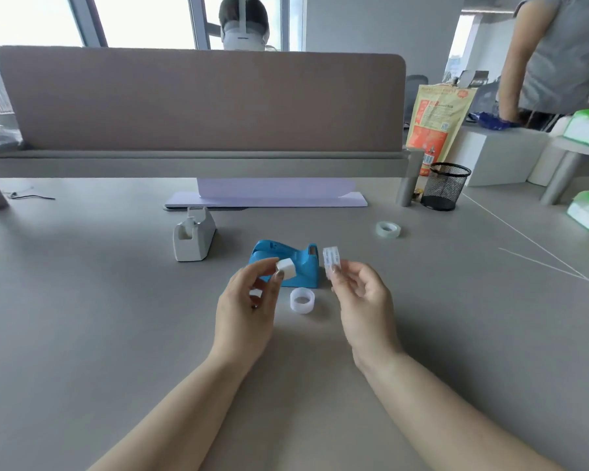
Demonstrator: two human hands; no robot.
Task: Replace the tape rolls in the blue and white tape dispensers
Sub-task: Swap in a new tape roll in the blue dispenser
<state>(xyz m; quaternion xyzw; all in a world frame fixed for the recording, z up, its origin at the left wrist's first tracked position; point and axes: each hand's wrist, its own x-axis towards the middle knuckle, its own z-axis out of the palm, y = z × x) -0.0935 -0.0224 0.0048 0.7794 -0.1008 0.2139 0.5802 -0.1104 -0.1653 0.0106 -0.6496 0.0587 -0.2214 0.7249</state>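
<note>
A single wide-angle view from the wearer's head looks forward and down across the table (82,317). Both forearms enter from the bottom edge, close to the lens, with the left hand (244,309) and right hand (364,300) near centre. The partition (201,100) and windows fill the far top

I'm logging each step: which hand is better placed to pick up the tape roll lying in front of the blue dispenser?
Probably the left hand: the white tape roll lies just beside it, and it only pinches a small white piece. The right hand is raised, holding a clear ribbed spool.
</note>
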